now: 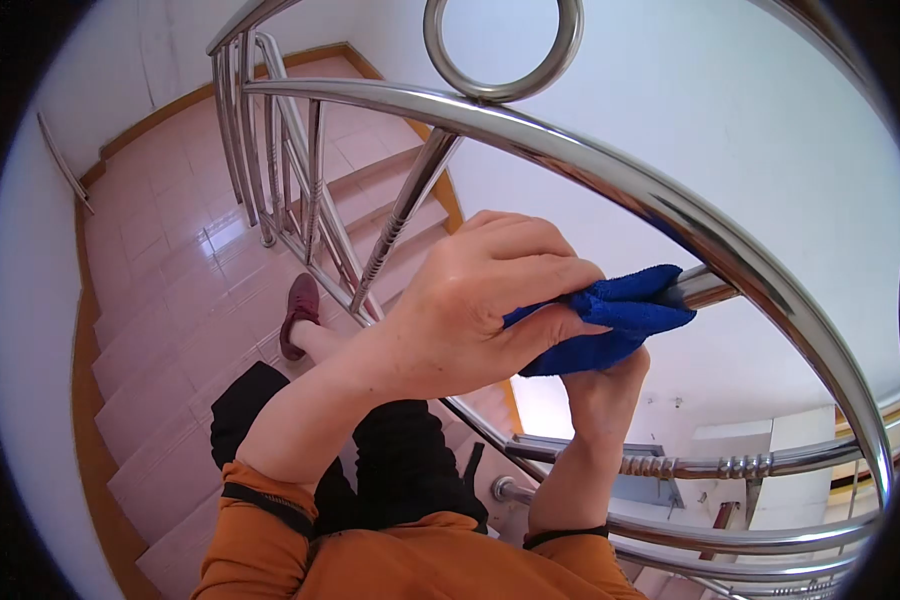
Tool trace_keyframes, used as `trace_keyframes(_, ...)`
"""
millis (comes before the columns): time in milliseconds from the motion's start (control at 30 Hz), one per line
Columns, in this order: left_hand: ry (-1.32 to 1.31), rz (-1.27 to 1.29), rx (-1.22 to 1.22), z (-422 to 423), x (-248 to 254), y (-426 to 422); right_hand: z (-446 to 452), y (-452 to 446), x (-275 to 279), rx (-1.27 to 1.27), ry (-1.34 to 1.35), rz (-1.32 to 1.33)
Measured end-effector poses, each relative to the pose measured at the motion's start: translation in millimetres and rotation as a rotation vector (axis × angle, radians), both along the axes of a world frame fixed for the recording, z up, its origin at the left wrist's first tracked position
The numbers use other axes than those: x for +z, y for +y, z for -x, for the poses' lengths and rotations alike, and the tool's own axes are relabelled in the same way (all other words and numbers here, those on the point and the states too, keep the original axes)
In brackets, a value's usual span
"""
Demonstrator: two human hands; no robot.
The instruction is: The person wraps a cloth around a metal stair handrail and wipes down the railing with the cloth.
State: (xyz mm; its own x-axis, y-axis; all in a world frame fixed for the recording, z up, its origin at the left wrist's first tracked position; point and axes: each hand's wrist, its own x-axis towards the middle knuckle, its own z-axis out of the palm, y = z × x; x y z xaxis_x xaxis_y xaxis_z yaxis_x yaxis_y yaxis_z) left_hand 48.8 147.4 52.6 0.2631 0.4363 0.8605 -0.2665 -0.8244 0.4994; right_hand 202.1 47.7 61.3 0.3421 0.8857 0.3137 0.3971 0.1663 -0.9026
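Head view: folded bright blue cloth (635, 315)

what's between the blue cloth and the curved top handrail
A short stretch of metal baluster runs from the blue cloth to the handrail, seen in the head view.

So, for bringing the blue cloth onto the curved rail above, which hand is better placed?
Probably the left hand: its thumb and fingers pinch the blue cloth, on the side facing the camera. The right hand is lower, partly behind the cloth, its fingers hidden, so its grip is unclear.
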Motion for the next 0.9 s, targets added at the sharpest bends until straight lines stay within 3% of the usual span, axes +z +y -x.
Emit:
trace_keyframes(167,0.021,0.027,-0.027,0,1,0,-11,-15,-5,0.077,0.173,-0.055)
trace_keyframes(233,0.008,0.051,-0.051,-1,1,-1,-16,-20,-6,0.134,0.376,-0.039)
trace_keyframes(367,0.014,0.044,-0.047,-3,3,-3,-14,-19,-8,0.062,0.305,-0.012)
trace_keyframes(567,0.004,0.088,-0.044,-3,1,-1,-9,-10,-14,0.137,0.508,-0.23)
trace_keyframes(600,0.0,0.091,-0.051,-3,1,0,-9,-9,-15,0.142,0.513,-0.229)
trace_keyframes(667,0.004,0.089,-0.045,-3,1,0,-10,-11,-18,-0.104,0.188,-0.102)
trace_keyframes(700,0.001,0.093,-0.044,-3,0,0,-11,-10,-21,-0.092,0.197,-0.106)
trace_keyframes(767,0.005,0.095,-0.024,-2,-2,1,-11,-6,-30,-0.168,-0.051,-0.239)
trace_keyframes(800,0.004,0.094,-0.025,-2,-2,1,2,4,-23,-0.131,0.011,-0.364)
trace_keyframes(900,0.007,0.106,-0.026,-1,-4,3,8,8,-22,-0.138,0.155,-0.357)
